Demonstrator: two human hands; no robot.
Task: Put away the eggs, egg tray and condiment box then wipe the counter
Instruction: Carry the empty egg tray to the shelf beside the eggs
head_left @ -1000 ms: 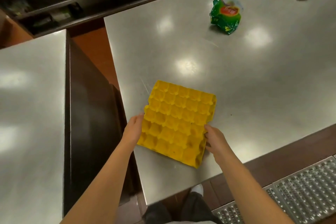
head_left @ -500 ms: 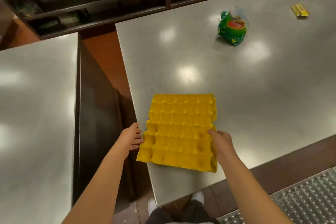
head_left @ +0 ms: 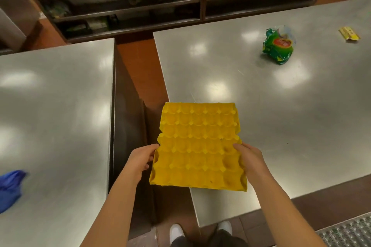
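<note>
The empty yellow egg tray [head_left: 198,144] sits at the near left corner of the steel counter [head_left: 271,106], with its left and near edges past the counter's rim. My left hand [head_left: 140,158] grips the tray's left edge, fingers curled round it. My right hand [head_left: 249,156] holds the right edge, thumb on top. No eggs lie in the tray's cups. I see no condiment box.
A crumpled green packet [head_left: 279,46] and a small yellow wrapper [head_left: 349,34] lie farther back on the counter. A second steel counter [head_left: 56,106] stands to the left with a blue cloth [head_left: 10,188] on it. A gap with red floor [head_left: 140,66] separates them. Shelves [head_left: 160,6] run behind.
The tray has turned square to me and slid left toward the counter's corner, now overhanging it. My left hand went from beside the edge to gripping it; the view shifted right.
</note>
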